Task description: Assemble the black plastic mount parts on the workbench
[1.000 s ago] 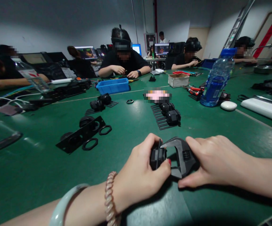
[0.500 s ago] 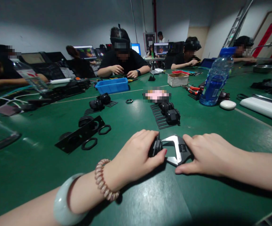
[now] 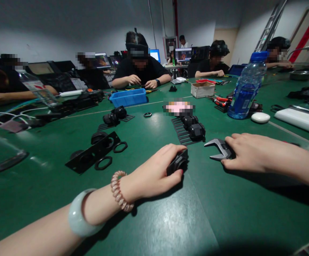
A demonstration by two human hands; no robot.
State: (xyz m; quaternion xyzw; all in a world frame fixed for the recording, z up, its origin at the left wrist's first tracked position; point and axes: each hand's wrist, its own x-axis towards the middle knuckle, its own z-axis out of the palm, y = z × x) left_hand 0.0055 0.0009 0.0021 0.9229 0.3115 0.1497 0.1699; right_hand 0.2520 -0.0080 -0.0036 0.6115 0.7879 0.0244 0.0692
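My left hand (image 3: 161,172) is closed around a black plastic fitting (image 3: 180,163) with a round opening, low over the green table (image 3: 167,224). To its right, my right hand (image 3: 246,151) grips an adjustable wrench (image 3: 221,149) by the handle. The wrench's jaws point left, apart from the fitting. Left of my left hand lie a black plate with round fittings (image 3: 94,153) and two black lock nuts, a nearer nut (image 3: 103,163) and a farther nut (image 3: 120,147). Beyond my hands sit more black fittings (image 3: 195,131) on a slatted black strip (image 3: 182,131).
A blue bin (image 3: 129,97) and a small box (image 3: 202,89) stand farther back. On the right are a water bottle (image 3: 246,87), a white oval object (image 3: 260,117) and a long white case (image 3: 302,122). Several people work around the table; another bottle (image 3: 35,89) is at left.
The wrench has come off the fitting and moved right and away from me with my right hand. My left hand still holds the fitting, now turned so its opening shows.
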